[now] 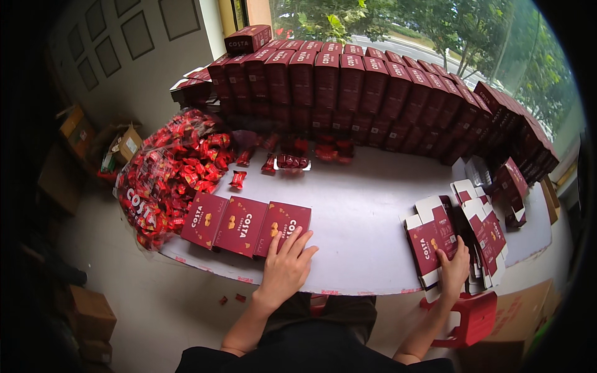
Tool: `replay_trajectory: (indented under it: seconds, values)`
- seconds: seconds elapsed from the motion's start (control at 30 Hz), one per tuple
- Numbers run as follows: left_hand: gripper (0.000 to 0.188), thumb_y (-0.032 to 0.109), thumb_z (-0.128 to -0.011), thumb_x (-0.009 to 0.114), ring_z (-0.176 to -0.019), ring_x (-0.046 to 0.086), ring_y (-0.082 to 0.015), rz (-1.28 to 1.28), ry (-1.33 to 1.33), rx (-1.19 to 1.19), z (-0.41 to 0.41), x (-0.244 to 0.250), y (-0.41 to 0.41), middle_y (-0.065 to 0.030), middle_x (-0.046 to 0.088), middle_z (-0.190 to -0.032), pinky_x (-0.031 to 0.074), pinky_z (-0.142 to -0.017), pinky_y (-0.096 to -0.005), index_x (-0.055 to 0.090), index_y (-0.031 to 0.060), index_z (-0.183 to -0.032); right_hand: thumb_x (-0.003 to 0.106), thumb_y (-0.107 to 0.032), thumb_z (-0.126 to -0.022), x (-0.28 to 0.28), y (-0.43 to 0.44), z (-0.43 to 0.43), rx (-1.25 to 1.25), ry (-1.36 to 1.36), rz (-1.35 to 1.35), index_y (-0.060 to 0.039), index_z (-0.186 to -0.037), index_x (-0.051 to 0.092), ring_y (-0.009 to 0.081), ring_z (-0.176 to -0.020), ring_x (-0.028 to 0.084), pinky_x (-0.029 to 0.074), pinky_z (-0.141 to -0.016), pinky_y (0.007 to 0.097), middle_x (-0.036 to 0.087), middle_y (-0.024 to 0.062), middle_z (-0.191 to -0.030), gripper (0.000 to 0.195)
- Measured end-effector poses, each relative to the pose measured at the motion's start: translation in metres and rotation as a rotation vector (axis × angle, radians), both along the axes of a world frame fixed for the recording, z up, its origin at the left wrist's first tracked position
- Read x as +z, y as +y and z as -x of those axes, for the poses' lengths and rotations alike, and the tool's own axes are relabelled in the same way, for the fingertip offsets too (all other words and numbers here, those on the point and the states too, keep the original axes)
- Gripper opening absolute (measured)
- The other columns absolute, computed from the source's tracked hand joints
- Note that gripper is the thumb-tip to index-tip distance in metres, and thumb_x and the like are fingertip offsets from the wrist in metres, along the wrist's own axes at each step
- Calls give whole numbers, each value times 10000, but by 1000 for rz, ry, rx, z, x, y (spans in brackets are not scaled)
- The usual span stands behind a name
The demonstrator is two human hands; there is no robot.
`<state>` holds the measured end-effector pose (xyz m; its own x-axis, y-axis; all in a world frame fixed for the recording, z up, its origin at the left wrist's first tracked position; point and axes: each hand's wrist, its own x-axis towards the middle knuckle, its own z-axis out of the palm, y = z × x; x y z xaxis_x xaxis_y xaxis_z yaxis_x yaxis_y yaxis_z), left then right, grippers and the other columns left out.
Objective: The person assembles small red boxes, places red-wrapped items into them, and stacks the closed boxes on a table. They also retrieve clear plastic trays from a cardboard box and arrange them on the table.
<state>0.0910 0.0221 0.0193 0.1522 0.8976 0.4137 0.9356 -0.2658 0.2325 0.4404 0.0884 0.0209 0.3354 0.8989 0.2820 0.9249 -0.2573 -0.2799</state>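
Note:
Three dark red Costa Coffee boxes stand side by side at the table's near left: a left box (203,220), a middle box (240,226) and a right box (288,215). My left hand (287,265) lies on the right box's near edge, fingers spread, gripping nothing. At the right, my right hand (452,268) has its thumb on a flattened Costa carton (426,247) and its fingers along the carton's right edge. Beside that carton lie more flattened cartons (487,228) with white flaps. A clear bag of red-wrapped sweets (172,182) slumps at the left.
Stacked Costa boxes (326,84) wall off the table's far side below a window. Loose red sweets (238,179) and a small tray of sweets (293,162) lie on the white table (364,205). A red plastic stool (475,321) stands below right, near a cardboard box (522,307).

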Motion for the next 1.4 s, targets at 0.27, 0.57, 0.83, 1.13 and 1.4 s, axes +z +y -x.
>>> replay_trajectory:
  seconds: [0.27, 0.57, 0.83, 1.13, 1.4]
  values:
    - [374, 70, -759, 576, -1173, 450, -280, 126, -458, -340, -17, 13, -14, -107, 495, -1221, 327, -986, -426, 520, 68, -1129, 662, -102, -726, 24, -13, 23, -18, -5, -338, -77, -1201, 471, 278, -883, 509, 410, -790, 374, 480, 95, -980, 513]
    - [930, 318, -812, 614, -1260, 288, -341, -102, -1503, -332, -51, 27, 3, -246, 241, -1349, 242, -1017, -444, -78, 53, -1373, 523, 109, -730, 44, -59, 104, 777, 846, -441, 17, -860, 536, 208, -727, 504, 403, -675, 256, 503, 91, -812, 160]
    - [429, 211, -851, 542, -785, 513, -115, -115, -1484, -126, -49, 34, 0, -71, 514, -871, 416, -735, -247, 329, 34, -1179, 576, 83, -678, 20, -82, 139, 696, 779, -291, 42, -1236, 326, 347, -1036, 453, 355, -907, 381, 403, 203, -1200, 613]
    - [820, 418, -782, 471, -1249, 312, -324, -69, -1529, -395, -65, 38, -7, -188, 203, -1389, 210, -1048, -448, 8, 116, -1388, 765, -91, -604, 46, -79, 158, 1106, 624, -274, -20, -1352, 196, 367, -1084, 507, 403, -908, 431, 429, 247, -1253, 942]
    - [592, 442, -814, 585, -864, 506, -238, -103, -999, -336, -36, 38, -19, -147, 484, -989, 412, -760, -326, 386, 13, -1170, 637, 18, -725, 37, -83, 150, 1077, 1395, 22, -99, -1409, 14, 245, -1136, 447, 377, -918, 355, 419, 153, -1259, 932]
